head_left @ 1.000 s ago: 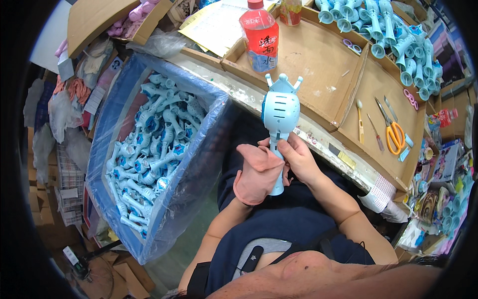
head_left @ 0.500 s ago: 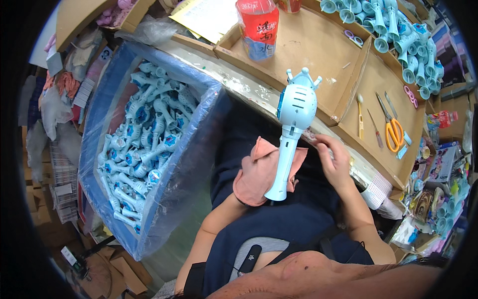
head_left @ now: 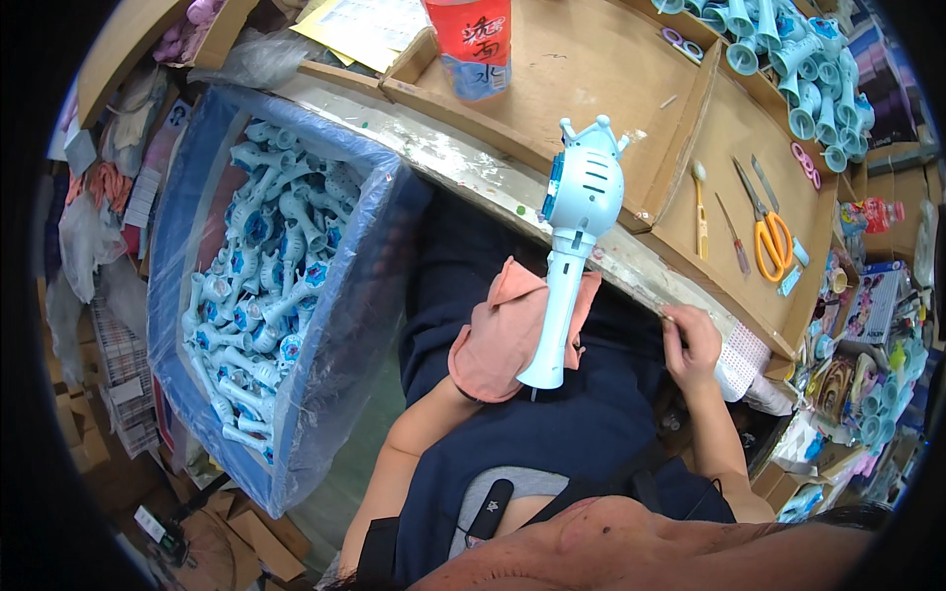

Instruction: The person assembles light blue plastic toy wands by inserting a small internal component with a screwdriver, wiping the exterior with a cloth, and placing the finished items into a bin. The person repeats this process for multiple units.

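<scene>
My left hand (head_left: 503, 340), in a salmon-pink cloth glove, grips the lower handle of a light blue toy wand (head_left: 581, 197) with a crown-shaped top. The wand stands nearly upright over my lap, its head in front of the table edge. My right hand (head_left: 693, 345) is off the toy, at the worn table edge (head_left: 631, 266), with its fingers curled and pinched together. Nothing shows between them.
A big bin lined with blue plastic (head_left: 365, 295) stands at my left, filled with several matching blue wands (head_left: 261, 266). Cardboard trays (head_left: 611, 69) on the table hold a red bottle (head_left: 473, 39), orange scissors (head_left: 769, 236), a yellow-handled tool (head_left: 700, 207) and blue toy parts (head_left: 798, 59).
The right hand has let go of the wand and dropped to the table edge. The left hand alone has tilted the wand upright and a little to the right.
</scene>
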Available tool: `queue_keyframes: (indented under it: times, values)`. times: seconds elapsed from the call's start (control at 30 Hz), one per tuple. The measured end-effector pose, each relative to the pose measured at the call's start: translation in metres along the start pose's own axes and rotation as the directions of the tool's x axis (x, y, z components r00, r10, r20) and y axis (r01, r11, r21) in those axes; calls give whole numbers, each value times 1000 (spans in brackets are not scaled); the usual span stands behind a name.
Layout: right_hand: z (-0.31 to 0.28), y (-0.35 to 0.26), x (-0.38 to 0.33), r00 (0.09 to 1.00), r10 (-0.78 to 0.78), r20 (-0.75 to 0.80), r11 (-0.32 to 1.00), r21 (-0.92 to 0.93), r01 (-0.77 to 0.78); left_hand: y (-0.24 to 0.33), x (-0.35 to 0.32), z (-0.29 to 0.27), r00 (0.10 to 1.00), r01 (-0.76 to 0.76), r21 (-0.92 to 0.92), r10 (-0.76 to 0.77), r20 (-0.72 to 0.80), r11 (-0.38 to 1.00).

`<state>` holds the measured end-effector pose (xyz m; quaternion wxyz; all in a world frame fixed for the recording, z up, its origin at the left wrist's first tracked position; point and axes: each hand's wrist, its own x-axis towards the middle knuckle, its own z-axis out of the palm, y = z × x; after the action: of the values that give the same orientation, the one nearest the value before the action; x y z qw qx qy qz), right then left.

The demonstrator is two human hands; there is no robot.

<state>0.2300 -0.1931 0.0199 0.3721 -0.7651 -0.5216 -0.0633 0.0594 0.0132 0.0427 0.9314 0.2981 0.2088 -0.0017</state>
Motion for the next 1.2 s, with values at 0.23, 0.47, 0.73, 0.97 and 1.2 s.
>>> queue_keyframes:
  times: [0.23, 0.47, 0.73, 0.97, 1.2]
  values:
    - [18, -53, 59, 969, -172, 177, 974, 179, 140, -6, 5, 5, 977, -198, 386, 211, 10, 901]
    - [22, -50, 72, 983, -161, 89, 964, 226, 137, -17, 9, -5, 988, -147, 279, 153, 2, 949]
    - [23, -48, 70, 961, -260, 95, 937, 264, 228, -2, 8, -1, 986, -158, 485, 166, 26, 860]
    - [21, -47, 72, 951, -297, 86, 936, 224, 272, -6, 4, 5, 991, -128, 276, 134, -4, 953]
    - [20, -49, 76, 950, -293, 110, 939, 219, 264, -4, 6, 4, 993, -111, 184, 117, -19, 977]
